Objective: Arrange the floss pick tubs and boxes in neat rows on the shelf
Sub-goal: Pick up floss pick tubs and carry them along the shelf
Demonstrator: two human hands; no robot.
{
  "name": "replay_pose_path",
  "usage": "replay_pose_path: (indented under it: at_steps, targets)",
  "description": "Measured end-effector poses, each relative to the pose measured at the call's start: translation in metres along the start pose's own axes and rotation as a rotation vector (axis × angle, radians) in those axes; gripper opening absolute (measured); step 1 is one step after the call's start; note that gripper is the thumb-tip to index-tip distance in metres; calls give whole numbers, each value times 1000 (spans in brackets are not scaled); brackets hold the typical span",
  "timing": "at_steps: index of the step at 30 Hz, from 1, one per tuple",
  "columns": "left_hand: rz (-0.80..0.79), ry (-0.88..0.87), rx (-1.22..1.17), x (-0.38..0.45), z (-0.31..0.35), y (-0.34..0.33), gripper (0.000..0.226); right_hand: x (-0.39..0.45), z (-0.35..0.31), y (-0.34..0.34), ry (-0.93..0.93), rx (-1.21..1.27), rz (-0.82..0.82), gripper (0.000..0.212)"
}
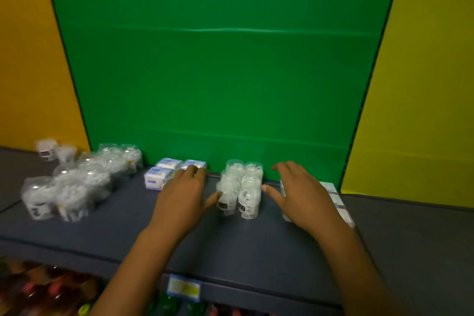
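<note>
Several clear floss pick tubs (pixel 239 188) stand in two short rows in the middle of the dark grey shelf (pixel 179 244). My left hand (pixel 183 194) hovers just left of them, fingers spread, thumb near the front tub. My right hand (pixel 302 192) is spread on their right, thumb pointing at the tubs. Neither hand holds anything. White and blue boxes (pixel 164 173) lie behind my left hand. A row of white boxes (pixel 338 202) lies partly hidden under my right hand. A loose cluster of clear tubs (pixel 77 182) fills the shelf's left part.
A green backdrop (pixel 220 72) rises behind the shelf, with orange and yellow panels at the sides. A blue and yellow price tag (pixel 183 287) hangs on the shelf's front edge. Colourful bottles (pixel 51 290) sit on the shelf below.
</note>
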State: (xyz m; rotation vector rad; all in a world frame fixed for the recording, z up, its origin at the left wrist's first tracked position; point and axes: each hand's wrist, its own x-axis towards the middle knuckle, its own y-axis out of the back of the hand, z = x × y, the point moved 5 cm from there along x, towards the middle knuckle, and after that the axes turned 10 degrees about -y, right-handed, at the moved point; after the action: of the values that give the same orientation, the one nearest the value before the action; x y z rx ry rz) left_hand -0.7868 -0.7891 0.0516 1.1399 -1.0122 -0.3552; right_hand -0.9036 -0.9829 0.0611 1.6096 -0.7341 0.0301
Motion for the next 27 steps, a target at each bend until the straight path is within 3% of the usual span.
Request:
replay_pose_path:
  at_steps: [16,27]
  targets:
    - [4,378,215,-193,-212,122,61,-15,-299,-62,424,130,-104,57]
    - [-9,572,328,-255,-307,150,63,3,-431,-107,595,224,-140,53]
